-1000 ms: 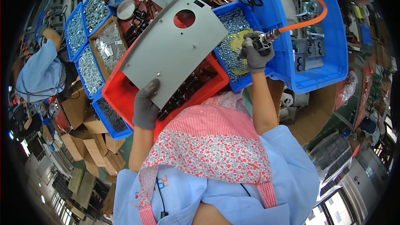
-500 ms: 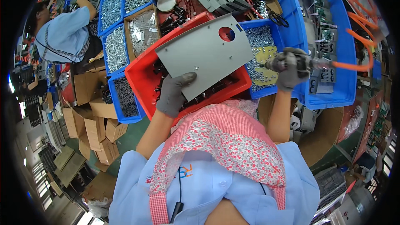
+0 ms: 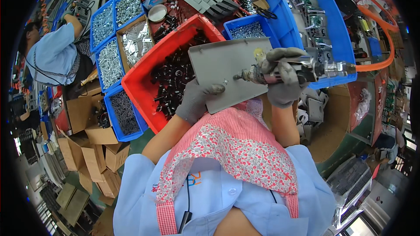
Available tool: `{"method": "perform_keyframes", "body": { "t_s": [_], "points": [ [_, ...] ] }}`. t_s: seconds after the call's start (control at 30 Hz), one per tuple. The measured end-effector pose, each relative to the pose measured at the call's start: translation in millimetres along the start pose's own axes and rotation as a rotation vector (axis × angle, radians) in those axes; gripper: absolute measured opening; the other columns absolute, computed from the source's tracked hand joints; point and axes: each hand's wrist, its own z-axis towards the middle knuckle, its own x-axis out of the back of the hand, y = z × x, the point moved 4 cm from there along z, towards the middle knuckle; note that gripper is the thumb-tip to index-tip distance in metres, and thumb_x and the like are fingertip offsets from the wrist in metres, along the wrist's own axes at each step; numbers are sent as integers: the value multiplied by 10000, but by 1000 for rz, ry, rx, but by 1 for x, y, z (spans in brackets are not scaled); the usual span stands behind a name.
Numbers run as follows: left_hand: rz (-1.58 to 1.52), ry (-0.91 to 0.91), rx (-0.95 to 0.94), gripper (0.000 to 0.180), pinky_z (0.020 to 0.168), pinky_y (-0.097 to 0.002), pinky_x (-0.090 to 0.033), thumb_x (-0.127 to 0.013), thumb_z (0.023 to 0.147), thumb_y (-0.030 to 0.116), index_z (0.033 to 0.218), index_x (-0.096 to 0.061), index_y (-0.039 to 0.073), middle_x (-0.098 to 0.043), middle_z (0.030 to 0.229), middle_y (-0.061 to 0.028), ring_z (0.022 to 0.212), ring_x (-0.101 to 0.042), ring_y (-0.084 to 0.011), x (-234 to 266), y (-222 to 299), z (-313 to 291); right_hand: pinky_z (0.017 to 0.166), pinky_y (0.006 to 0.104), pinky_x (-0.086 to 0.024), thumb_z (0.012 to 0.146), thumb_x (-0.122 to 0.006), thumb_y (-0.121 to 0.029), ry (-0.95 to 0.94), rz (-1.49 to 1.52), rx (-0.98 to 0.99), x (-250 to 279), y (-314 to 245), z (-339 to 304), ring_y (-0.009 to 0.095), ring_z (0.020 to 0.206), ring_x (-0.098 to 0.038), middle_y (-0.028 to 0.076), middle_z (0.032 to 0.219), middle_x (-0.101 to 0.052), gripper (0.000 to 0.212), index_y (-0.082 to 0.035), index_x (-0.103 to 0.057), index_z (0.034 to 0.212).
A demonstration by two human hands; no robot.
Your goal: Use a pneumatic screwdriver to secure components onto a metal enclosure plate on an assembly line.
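A flat grey metal plate (image 3: 214, 59) is held tilted in front of me over the right part of the red bin. My left hand (image 3: 195, 101), in a grey glove, grips its lower left corner with the thumb on the upper face. My right hand (image 3: 284, 81), also gloved, is wrapped round an air screwdriver (image 3: 302, 71) with an orange hose (image 3: 377, 66). The tool lies nearly level and points left. Its tip is over the plate, close to a small fitting (image 3: 225, 81); whether it touches the plate, I cannot tell.
The red bin (image 3: 142, 100) holds many black parts. Blue bins of screws (image 3: 110, 63) and dark pins (image 3: 124, 112) stand at left. A large blue bin (image 3: 280, 6) with circuit-board assemblies is at right, a cardboard box (image 3: 334, 118) below it. Another person (image 3: 52, 52) works far left.
The screwdriver in my right hand has come left from over the small-parts bin to above the plate. The plate has shifted right and turned, uncovering more of the red bin.
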Motion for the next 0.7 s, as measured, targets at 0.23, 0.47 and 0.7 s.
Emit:
{"method": "perform_keyframes", "body": {
  "t_s": [0.23,0.47,0.7],
  "points": [
    [43,-66,3,307,726,-331,-559,-668,719,-56,1014,-585,-69,-658,926,-138,781,-664,-210,-7,-8,-7,494,371,-525,784,-520,22,-105,355,12,-4,-22,-23,234,597,-604,239,849,-607,272,40,-456,1048],
    [81,-87,-19,283,718,-330,-558,-655,715,-64,990,-591,-75,-657,918,-142,782,-664,-215,-11,-14,-14,634,394,-490,751,-506,-86,-60,195,58,1,-38,-44,216,615,-556,210,866,-602,384,39,-488,1113],
    [133,-149,77,409,778,-375,-556,-618,719,-43,1115,-517,-51,-605,1001,-140,851,-639,-236,-13,-19,-25,625,401,-487,764,-512,-83,-186,87,63,5,-40,-57,223,635,-563,211,882,-601,378,21,-471,1125]
  ]
}}
